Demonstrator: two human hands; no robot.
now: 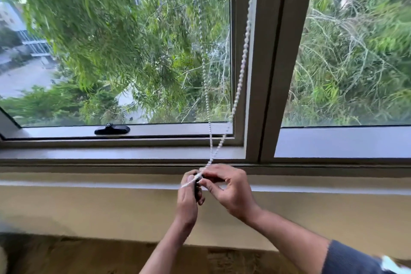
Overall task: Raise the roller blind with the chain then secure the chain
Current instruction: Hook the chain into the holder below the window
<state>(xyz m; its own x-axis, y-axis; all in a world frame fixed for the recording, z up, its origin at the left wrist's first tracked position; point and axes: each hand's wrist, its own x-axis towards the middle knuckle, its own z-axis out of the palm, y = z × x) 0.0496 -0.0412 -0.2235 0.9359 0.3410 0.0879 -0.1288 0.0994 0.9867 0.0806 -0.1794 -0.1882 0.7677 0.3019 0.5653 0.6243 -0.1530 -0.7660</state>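
Both hands meet just below the window sill [111, 153]: left hand [189, 196] and right hand [231, 189] pinch the bead chain [239, 82] around a small dark clip [196, 189], likely fastening it. Blind out of view, presumably raised; glass uncovered.

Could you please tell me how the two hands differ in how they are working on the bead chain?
The left hand stands upright with the chain looped over its thumb; the right hand reaches in from the side, pinching with its fingertips. The right arm shows a dark sleeve; the left shows none. Both meet at the chain's lower end.
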